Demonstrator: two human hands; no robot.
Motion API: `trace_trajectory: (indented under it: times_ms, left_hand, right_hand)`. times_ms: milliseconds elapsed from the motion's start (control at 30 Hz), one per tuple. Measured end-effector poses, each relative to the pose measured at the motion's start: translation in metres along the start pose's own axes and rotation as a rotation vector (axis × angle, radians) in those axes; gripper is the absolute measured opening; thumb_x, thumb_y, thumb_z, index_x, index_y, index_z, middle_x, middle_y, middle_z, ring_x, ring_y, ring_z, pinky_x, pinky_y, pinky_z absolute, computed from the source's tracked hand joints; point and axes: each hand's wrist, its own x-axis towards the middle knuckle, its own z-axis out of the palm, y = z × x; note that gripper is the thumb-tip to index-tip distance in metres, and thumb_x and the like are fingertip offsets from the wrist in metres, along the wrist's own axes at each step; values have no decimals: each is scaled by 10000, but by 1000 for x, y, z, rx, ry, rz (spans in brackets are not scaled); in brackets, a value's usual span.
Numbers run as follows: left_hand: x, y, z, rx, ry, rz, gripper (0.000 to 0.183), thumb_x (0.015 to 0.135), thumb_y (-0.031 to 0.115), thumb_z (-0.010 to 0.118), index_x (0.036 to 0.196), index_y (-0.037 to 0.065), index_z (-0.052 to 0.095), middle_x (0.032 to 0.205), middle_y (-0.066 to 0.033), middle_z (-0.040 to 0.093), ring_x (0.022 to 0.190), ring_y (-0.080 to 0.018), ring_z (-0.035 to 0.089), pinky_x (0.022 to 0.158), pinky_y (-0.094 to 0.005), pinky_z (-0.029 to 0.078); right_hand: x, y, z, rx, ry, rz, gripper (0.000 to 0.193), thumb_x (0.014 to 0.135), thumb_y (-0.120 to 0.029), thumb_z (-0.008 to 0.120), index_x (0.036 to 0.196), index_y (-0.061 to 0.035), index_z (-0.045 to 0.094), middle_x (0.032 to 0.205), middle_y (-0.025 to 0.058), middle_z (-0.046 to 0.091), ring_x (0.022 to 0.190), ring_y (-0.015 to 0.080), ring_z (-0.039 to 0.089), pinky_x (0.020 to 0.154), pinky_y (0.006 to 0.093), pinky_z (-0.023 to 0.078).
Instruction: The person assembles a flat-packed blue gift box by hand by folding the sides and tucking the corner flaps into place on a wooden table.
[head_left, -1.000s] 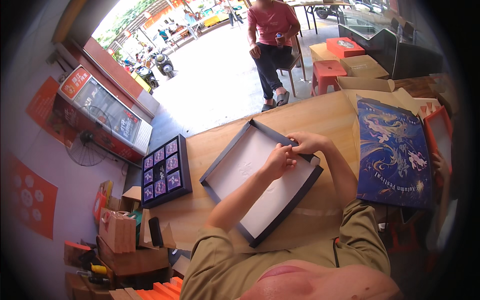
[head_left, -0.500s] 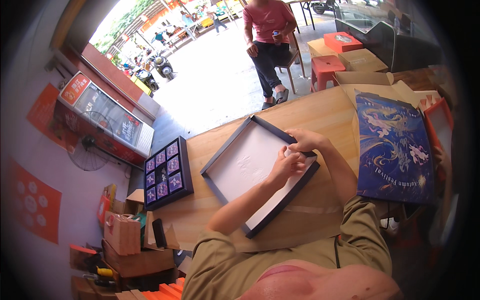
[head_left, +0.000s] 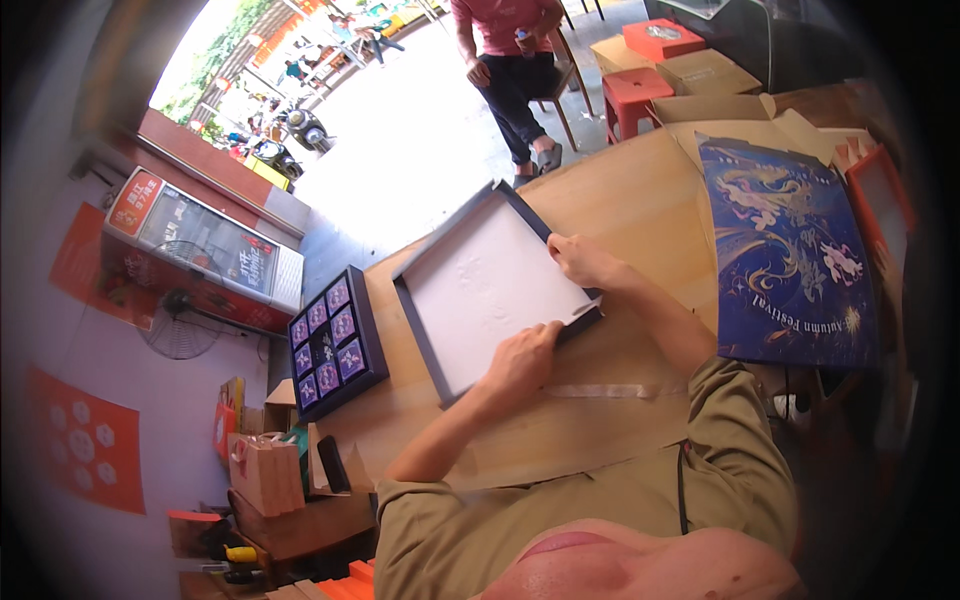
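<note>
The left hand (head_left: 525, 360) has its fingers bent over the near wall of a shallow box (head_left: 470, 275), gripping it and covering a stretch of that wall; its thumb is hard to make out. The box lies open side up on the wooden table (head_left: 630, 215), dark outside and white inside, with faint raised marks on its floor that are too pale to read. The right hand (head_left: 583, 262) closes on the right-hand wall, its fingertips hidden. A translucent strip (head_left: 600, 391) lies just beside, its nature unclear. To the left sits a dark tray (head_left: 371, 335) of purple packets, well apart from the hands. On the right, a blue printed panel (head_left: 790, 250) hides part of an opened carton (head_left: 715, 108), and an orange-red tray (head_left: 868, 165) fades into the dark rim. Beyond the table stand a fan (head_left: 180, 325), a glass-fronted cooler (head_left: 215, 245) and a red stool (head_left: 635, 92); the upper edge cuts off a seated person's head (head_left: 510, 75).
</note>
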Motion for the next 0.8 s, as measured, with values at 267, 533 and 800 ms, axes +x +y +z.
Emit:
trace_trajectory:
  times_ms: [267,533,800]
  left_hand:
    - [-28,-57,26,61,275,33,149,875,68,619,1016,69,668,894,-136,633,850,-352,641,751,-469,540]
    - [-43,-67,52,135,439,11,206,864,87,665,1070,69,663,933,-104,609,909,-319,605,813,-452,493]
    - [-44,-69,59,89,541,66,286,829,148,751,1087,76,649,965,-101,655,913,-317,637,822,-445,495]
  right_hand:
    - [-18,-19,-6,-86,-181,-66,274,850,-221,641,1050,-40,690,992,250,727,972,415,691,842,479,555]
    - [-30,-38,-11,142,-600,122,199,867,-128,697,1020,-8,656,742,142,688,616,229,691,560,378,549]
    - [-32,-44,-6,94,-501,129,179,923,-92,640,1088,-24,627,818,155,682,693,267,701,638,405,555]
